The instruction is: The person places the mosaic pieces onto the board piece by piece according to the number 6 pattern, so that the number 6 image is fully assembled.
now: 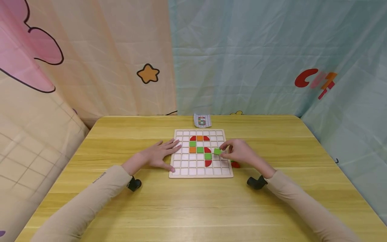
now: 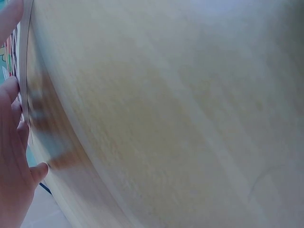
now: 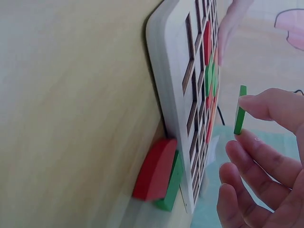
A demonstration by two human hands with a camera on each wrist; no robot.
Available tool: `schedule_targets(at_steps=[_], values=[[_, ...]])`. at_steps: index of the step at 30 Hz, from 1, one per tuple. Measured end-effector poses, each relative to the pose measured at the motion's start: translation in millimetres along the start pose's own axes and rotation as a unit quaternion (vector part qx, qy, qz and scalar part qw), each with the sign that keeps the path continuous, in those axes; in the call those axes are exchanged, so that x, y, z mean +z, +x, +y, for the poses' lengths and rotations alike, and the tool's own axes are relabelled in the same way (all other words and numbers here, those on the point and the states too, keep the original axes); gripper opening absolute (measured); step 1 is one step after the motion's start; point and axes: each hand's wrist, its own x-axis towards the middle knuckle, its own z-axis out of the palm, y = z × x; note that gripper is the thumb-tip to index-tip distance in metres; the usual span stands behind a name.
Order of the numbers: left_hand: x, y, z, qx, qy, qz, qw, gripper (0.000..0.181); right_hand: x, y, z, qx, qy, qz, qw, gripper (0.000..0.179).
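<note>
A white grid board (image 1: 181, 172) with a wooden frame lies on the table, holding red, orange and green pieces in several of its cells. My right hand (image 1: 240, 151) pinches a green square tile (image 1: 217, 151) between thumb and finger, raised over the board's right part. In the right wrist view the same tile (image 3: 241, 110) appears edge-on, apart from the board. My left hand (image 1: 159, 154) rests with spread fingers on the board's left edge. Beside the board's right edge lie a red rounded piece (image 3: 156, 170) and a green piece (image 3: 172, 185), partly overlapping.
Behind the board lies a small pattern card (image 1: 202, 121) showing a coloured grid figure. The wooden table (image 1: 193, 208) reaches back to printed curtains (image 1: 242, 57). A black wrist camera (image 1: 256, 182) sits beneath the right forearm.
</note>
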Motion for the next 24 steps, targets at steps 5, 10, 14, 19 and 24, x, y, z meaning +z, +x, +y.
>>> schedule_targets(at_steps=[5,10,14,19,24], values=[[-0.9,-0.1,0.5,-0.001,-0.003,0.000,1.0000,0.102,5.8,2.9,-6.4,-0.014,0.001,-0.003,0.9999,0.025],[-0.5,0.3,0.1,-0.002,-0.002,-0.003,1.0000,0.102,12.3,6.0,-11.6,-0.033,-0.015,-0.008,0.9993,0.024],[-1.4,-0.3,0.6,-0.001,-0.004,-0.003,1.0000,0.101,17.3,8.1,-15.8,-0.034,-0.017,-0.014,0.9992,0.022],[-1.9,-0.7,1.3,-0.001,-0.004,-0.003,1.0000,0.101,22.0,9.8,-22.0,-0.029,-0.013,-0.018,0.9993,0.021],[-1.8,-1.1,1.1,-0.001,-0.006,-0.003,1.0000,0.102,25.7,10.8,-29.6,-0.031,-0.019,-0.025,0.9990,0.020]])
